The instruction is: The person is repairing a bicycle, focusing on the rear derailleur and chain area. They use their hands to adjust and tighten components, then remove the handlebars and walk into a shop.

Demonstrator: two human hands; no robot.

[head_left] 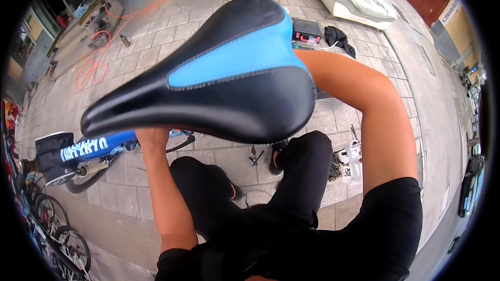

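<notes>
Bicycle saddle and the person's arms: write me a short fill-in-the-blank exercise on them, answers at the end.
1. The saddle is black with a ____ panel along its top.
2. Its narrow nose lies toward the picture's ____ side.
3. The forearm that disappears behind the saddle's wide rear end is the ____ one.
4. Both short sleeves are ____ in colour.

Missing words: blue; left; right; black.

Black-and-blue saddle (224,65) above grey paving (156,39)

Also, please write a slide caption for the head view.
A black-and-blue bicycle saddle hides the right hand above paving slabs.
</notes>
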